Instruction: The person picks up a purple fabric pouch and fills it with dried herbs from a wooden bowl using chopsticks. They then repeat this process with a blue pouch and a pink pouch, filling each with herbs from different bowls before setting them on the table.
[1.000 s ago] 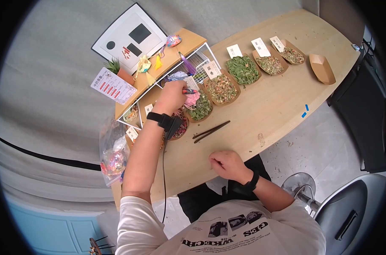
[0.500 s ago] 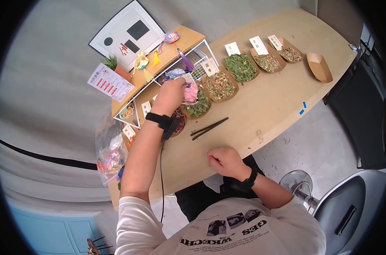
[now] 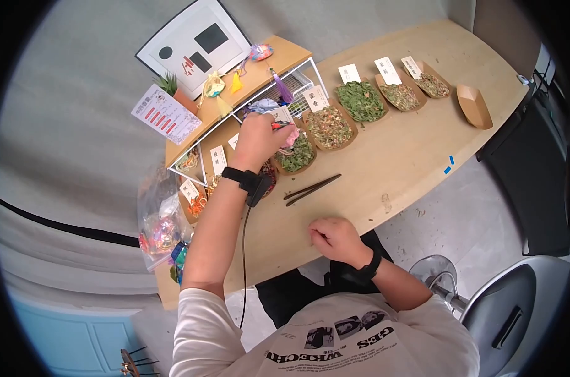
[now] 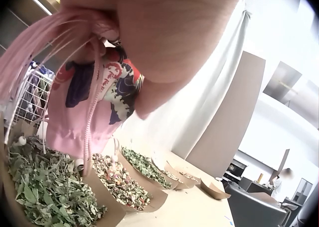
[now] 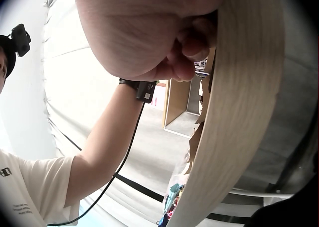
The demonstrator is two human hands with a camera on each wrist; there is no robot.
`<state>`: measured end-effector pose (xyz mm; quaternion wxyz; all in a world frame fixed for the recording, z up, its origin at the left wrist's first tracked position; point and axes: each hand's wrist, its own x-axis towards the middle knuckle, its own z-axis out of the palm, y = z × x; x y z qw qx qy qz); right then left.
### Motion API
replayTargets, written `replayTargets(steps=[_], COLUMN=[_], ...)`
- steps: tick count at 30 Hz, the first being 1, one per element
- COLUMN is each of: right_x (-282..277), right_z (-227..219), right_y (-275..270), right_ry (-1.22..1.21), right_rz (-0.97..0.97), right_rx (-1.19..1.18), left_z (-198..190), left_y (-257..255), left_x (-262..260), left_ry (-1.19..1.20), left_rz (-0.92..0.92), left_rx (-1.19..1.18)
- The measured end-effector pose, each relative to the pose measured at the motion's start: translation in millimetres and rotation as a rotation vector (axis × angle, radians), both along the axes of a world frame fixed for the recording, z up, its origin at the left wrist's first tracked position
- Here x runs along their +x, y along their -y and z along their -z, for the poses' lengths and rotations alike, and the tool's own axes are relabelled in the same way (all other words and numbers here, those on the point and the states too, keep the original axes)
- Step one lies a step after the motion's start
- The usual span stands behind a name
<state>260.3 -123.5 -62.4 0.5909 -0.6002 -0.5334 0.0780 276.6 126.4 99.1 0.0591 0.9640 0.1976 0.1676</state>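
My left hand [image 3: 260, 139] holds a pink drawstring pouch [image 4: 79, 130] by its upper part, above a tray of dried green leaves [image 3: 295, 157]. In the left wrist view the pouch shows a red, white and dark wave pattern, with pink cords and a pink tassel [image 4: 30, 53] hanging beside it. The fingertips behind the pouch are hidden. My right hand [image 3: 339, 240] rests at the table's front edge, fingers loosely curled and nothing visible in them. Dark tweezers [image 3: 313, 190] lie on the table between the hands.
Labelled paper trays of dried herbs line the table, including leafy greens [image 3: 361, 102] and a mixed blend [image 3: 329, 127]. A brown paper tray [image 3: 474, 108] sits at the right. Behind my left hand stands a wooden shelf [image 3: 285, 55] with sachets; a plastic bag [image 3: 162, 229] lies left.
My left hand stays over the leaf tray and turns the pouch slightly, so less of its pink side shows in the head view. The right hand has not moved.
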Motion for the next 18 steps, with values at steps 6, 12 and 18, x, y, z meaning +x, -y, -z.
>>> replayTargets(steps=[6, 12, 18], right_x=[1, 0, -1], right_z=[1, 4, 2], right_y=[1, -1, -1], right_ry=[0.038, 0.053, 0.020], right_rz=[-0.013, -0.003, -0.002], right_rx=[-0.017, -0.002, 0.007], left_z=[18, 24, 21], left_y=[-14, -15, -11], left_x=[0, 2, 0], left_ry=[0.145, 0.235, 0.221], left_rz=[0.065, 0.106, 0.121], left_rx=[0.081, 0.076, 0.062])
